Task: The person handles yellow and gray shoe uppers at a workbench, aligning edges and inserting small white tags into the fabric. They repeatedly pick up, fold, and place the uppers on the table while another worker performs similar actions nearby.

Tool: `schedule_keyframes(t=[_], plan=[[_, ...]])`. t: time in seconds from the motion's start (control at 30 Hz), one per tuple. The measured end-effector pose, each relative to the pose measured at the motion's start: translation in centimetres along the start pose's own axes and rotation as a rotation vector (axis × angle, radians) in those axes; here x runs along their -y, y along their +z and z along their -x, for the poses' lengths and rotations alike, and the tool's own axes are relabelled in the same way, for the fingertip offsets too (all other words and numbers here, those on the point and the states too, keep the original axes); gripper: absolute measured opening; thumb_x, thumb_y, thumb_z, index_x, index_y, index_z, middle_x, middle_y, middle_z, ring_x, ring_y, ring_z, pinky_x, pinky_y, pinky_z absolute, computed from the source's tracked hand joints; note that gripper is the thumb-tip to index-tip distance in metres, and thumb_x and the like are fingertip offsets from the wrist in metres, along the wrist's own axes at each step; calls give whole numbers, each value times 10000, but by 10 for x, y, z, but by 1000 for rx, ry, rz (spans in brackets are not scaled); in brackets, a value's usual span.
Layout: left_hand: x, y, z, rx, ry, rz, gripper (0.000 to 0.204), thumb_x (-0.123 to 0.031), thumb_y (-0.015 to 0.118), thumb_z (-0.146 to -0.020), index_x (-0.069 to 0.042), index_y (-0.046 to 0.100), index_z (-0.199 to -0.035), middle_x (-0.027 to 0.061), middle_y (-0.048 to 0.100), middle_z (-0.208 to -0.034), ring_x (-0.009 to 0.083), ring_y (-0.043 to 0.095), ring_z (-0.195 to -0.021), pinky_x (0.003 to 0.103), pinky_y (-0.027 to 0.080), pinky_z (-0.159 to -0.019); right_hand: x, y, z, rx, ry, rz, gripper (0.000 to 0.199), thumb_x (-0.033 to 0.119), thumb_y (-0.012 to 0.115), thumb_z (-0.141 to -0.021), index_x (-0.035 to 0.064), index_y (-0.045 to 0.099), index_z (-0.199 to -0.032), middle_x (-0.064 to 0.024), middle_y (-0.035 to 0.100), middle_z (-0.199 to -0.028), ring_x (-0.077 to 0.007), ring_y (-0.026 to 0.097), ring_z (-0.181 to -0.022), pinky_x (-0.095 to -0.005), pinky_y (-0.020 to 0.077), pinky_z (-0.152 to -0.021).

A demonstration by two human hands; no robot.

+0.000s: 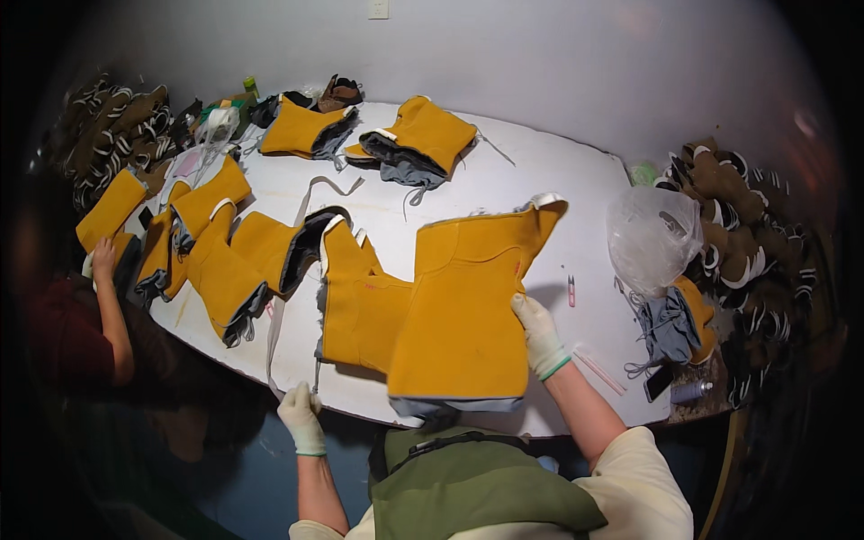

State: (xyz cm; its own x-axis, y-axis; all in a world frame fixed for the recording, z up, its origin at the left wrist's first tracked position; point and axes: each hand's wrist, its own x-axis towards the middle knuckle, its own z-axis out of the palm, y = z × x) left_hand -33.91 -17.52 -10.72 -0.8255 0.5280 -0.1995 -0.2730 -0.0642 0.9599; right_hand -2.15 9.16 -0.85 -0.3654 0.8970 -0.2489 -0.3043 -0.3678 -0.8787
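My right hand (537, 333), in a white glove with a green cuff, grips the side of a large yellow boot upper (468, 310), thumb on its face. Grey lining shows along the upper's lower edge, and a white strip lines its top tip. A second yellow boot upper (355, 315) lies partly behind it on the table. My left hand (302, 418), gloved too, is closed at the table's front edge. A thin dark cord and a grey strap (277, 346) run down close to its fingers; which of them it holds, I cannot make out.
More yellow uppers (225, 270) lie on the white table (540, 153), where a co-worker's hand (102, 261) touches one at the left. Pink-handled thread snips (571, 291), a clear plastic bag (652, 238) and a phone (658, 383) lie right. Brown piles (742, 243) flank the table.
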Motion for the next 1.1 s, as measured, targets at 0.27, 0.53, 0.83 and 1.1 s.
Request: schedule_keyframes(t=[0.27,0.53,0.83,1.1], plan=[[-26,71,31,385,-253,453,810,-410,646,-917,-108,196,-1520,166,371,-1448,277,423,-1306,380,432,-997,-49,57,32,-42,-79,-238,304,118,612,-945,-5,538,-1213,-66,610,-1182,-163,574,-1101,-333,448,-979],[-57,127,-17,202,7,-120,725,-49,620,-876,41,226,-1478,172,388,-1455,257,431,-1294,333,363,-1062,-89,108,69,53,207,-337,370,22,696,-861,-8,547,-1198,-61,624,-1129,-154,595,-1053,-285,478,-902],[-87,95,-7,142,262,96,565,31,475,-912,43,303,-1450,181,391,-1451,248,437,-1296,356,363,-1075,-106,93,79,411,607,57,328,269,674,-919,-6,626,-1090,-12,653,-986,-75,584,-857,-237,476,-764],[-103,-73,-16,178,408,221,652,-137,554,-945,-59,237,-1509,126,366,-1512,280,428,-1336,434,364,-1095,-24,94,100,1412,226,538,418,274,606,-949,95,545,-1322,9,603,-1282,-102,553,-1161,-302,328,-1058]])
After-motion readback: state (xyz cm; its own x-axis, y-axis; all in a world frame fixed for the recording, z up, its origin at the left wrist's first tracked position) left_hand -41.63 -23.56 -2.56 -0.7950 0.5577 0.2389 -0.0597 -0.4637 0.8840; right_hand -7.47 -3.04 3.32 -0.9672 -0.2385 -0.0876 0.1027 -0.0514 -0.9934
